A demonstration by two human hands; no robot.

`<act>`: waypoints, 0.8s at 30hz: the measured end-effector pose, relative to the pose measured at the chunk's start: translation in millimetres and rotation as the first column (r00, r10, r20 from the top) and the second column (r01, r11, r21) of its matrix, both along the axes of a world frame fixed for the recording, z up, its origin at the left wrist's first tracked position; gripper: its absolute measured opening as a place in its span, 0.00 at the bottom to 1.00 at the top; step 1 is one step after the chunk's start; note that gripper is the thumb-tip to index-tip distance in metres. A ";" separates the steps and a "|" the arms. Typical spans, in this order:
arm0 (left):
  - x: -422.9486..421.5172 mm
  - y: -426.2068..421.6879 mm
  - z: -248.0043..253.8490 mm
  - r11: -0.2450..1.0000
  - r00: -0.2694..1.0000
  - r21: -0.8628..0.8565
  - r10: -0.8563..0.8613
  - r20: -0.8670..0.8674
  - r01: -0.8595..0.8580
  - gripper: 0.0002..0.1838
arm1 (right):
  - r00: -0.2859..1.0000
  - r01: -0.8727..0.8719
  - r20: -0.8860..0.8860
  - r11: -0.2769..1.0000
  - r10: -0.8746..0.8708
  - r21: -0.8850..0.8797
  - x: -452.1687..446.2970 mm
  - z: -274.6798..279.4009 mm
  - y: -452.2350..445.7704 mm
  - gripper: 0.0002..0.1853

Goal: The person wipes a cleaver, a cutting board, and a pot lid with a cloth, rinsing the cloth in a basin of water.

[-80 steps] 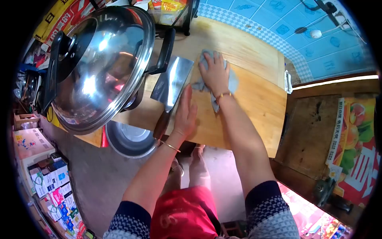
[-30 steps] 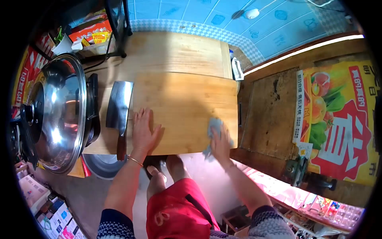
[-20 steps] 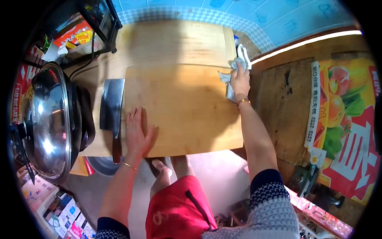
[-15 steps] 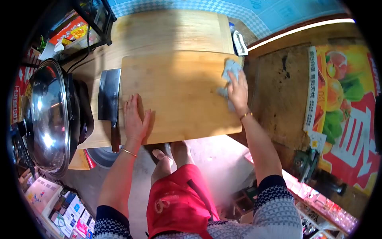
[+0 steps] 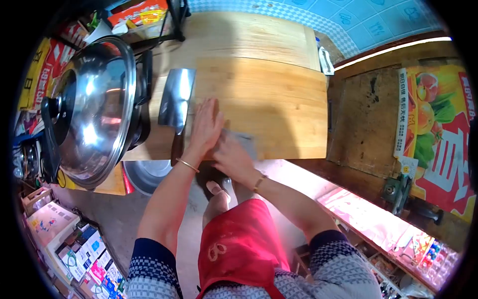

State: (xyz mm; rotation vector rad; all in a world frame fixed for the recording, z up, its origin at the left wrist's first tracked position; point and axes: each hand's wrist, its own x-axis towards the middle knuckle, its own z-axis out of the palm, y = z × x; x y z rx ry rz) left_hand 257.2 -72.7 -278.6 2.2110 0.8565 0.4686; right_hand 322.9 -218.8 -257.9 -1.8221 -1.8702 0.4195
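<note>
Centre of the frame: your right hand [image 5: 234,155] has moved in from the board's right end to its near edge, close beside your left. The pale cloth [image 5: 244,141] lies on the cutting board [image 5: 274,94] under and beside your curled, blurred right fingers; their grip cannot be told. Wiping thus appears to have shifted to this edge. Your left hand [image 5: 205,124] is open, laid along the board's left side, near the cleaver [image 5: 177,99].

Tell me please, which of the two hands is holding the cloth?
The right hand holds the grey cloth on the board; the left hand, nearer the cleaver, has none.
</note>
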 end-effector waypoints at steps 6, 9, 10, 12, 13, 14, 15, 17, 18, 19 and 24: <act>19.3 29.2 62.7 0.949 0.976 -0.313 -0.109 -0.189 0.046 0.32 | 0.962 -0.253 0.111 0.967 0.251 0.009 -26.4 -1.0 42.3 0.19; 20.5 21.2 28.6 0.985 0.999 -0.167 -0.042 -0.031 0.036 0.30 | 0.991 0.027 0.131 1.000 -0.029 0.012 43.3 -9.5 5.2 0.19; 21.9 17.5 31.0 0.985 0.998 -0.164 -0.056 -0.023 0.052 0.30 | 0.964 0.237 0.132 0.971 -0.231 -0.031 74.5 -0.5 -8.1 0.15; 26.0 12.7 40.3 0.996 0.993 -0.090 -0.037 -0.114 0.027 0.29 | 0.866 0.439 0.164 0.876 -0.472 0.201 156.3 -15.1 -43.5 0.13; 29.9 12.2 46.1 0.994 0.982 -0.105 -0.057 -0.178 0.039 0.30 | 0.799 0.524 0.145 0.794 -0.583 0.308 197.2 -22.8 -61.3 0.13; 33.0 11.9 49.7 0.994 0.983 -0.098 -0.063 -0.175 0.046 0.30 | 0.759 0.634 0.025 0.747 -0.651 0.199 227.4 -20.0 -75.8 0.12; 34.7 8.9 51.9 0.998 0.975 -0.052 -0.047 -0.219 0.036 0.30 | 0.687 0.727 -0.084 0.682 -0.722 0.084 257.6 -17.5 -90.5 0.13; 42.4 0.7 56.1 0.999 0.964 -0.009 -0.032 -0.263 0.030 0.31 | 0.693 0.693 0.118 0.702 -0.712 0.165 276.4 2.9 -100.2 0.12; 47.9 -2.4 59.4 1.000 0.944 -0.005 -0.023 -0.329 0.023 0.31 | 0.671 0.694 0.141 0.684 -0.728 0.225 278.6 4.2 -101.0 0.14; 53.2 -6.2 65.6 1.000 0.917 -0.002 -0.021 -0.399 0.022 0.32 | 0.644 0.697 0.160 0.660 -0.748 0.280 274.1 12.2 -99.4 0.17; 101.1 -24.3 85.7 0.982 0.782 0.097 -0.070 -0.620 0.165 0.30 | 0.760 0.628 0.306 0.770 -0.573 -0.117 182.8 31.6 -20.4 0.35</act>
